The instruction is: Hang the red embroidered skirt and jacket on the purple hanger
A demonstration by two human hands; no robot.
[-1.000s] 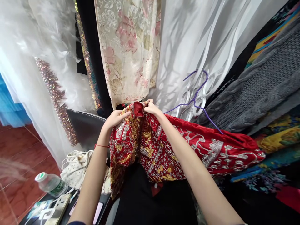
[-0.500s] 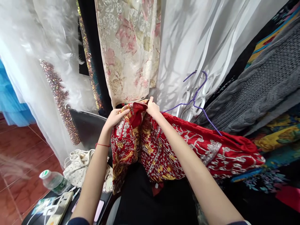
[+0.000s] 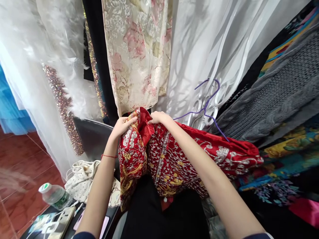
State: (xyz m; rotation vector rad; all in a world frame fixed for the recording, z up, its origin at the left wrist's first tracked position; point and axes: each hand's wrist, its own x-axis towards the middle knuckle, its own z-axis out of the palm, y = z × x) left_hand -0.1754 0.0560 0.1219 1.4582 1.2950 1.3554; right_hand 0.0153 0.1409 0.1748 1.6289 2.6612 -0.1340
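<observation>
A red embroidered jacket [image 3: 171, 166] with gold and silver stitching lies across my lap, one sleeve stretched to the right. My left hand [image 3: 124, 125] grips its edge on the left, thumb on top of the cloth. Close by on the right, my right hand [image 3: 159, 118] is closed on the jacket's upper edge. Between the two hands the plain red lining shows, folded outward. A purple hanger [image 3: 205, 108] sticks up out of the jacket's right part, its hook free and its lower arms hidden inside the cloth.
A cream floral cloth [image 3: 137, 59] hangs straight ahead beside white curtains [image 3: 189, 49]. Grey knitwear [image 3: 279, 86] hangs at right. To the left are a black chair back [image 3: 93, 136], a plastic bottle [image 3: 56, 196], a dotted cloth bag [image 3: 81, 179] and a power strip [image 3: 63, 220].
My right hand has shifted slightly left and down along the edge, exposing more red lining. The jacket's right sleeve has drawn in leftward. My left hand stays in place.
</observation>
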